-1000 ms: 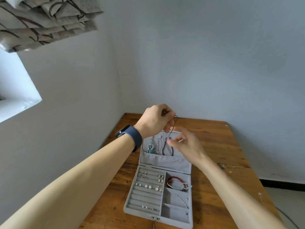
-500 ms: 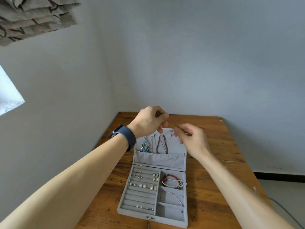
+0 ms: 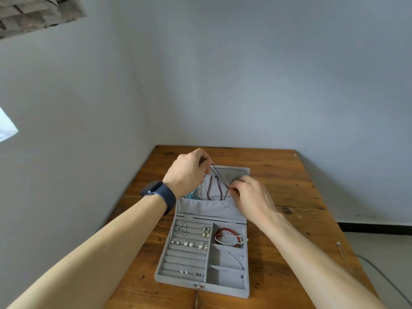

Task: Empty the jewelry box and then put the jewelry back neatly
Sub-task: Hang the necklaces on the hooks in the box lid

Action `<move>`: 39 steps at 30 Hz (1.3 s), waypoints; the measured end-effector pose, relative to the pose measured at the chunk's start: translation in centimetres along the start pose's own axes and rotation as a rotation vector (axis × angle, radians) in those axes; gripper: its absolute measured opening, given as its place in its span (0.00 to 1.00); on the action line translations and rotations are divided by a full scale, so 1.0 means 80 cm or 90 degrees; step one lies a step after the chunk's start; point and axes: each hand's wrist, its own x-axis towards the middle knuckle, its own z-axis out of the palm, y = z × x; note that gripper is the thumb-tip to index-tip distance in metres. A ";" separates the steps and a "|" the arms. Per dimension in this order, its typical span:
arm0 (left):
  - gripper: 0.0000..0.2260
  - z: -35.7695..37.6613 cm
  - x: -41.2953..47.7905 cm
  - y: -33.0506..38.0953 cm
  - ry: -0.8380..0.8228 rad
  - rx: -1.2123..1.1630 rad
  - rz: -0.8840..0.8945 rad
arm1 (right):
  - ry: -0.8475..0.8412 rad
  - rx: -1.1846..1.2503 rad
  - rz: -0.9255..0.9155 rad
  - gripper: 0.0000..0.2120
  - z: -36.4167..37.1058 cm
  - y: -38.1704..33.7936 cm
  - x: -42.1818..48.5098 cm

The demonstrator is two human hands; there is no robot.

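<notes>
An open grey jewelry box (image 3: 201,287) lies on the wooden table (image 3: 296,197), its lid standing at the far side. My left hand (image 3: 187,172) pinches the top of a thin dark necklace (image 3: 219,177) in front of the lid. My right hand (image 3: 250,197) pinches the same necklace lower down, by the lid's pocket (image 3: 207,208). Other necklaces hang in the lid, among them a turquoise one (image 3: 192,194). The tray holds several earrings (image 3: 191,237), a red bead bracelet (image 3: 228,236) and a thin silver bangle (image 3: 228,259).
The table stands in a corner, with walls to the left and behind. A thin silver chain (image 3: 344,255) lies near the table's right edge. A cable (image 3: 383,275) runs on the floor to the right. A folded blind (image 3: 38,14) hangs at the upper left.
My right hand has dropped along the necklace toward the lid's pocket, so the cord now runs taut and slanted between my hands. My view has tilted down a little.
</notes>
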 end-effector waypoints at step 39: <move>0.08 0.057 0.030 -0.010 -0.058 0.303 0.213 | 0.131 0.009 0.098 0.11 0.018 0.004 0.021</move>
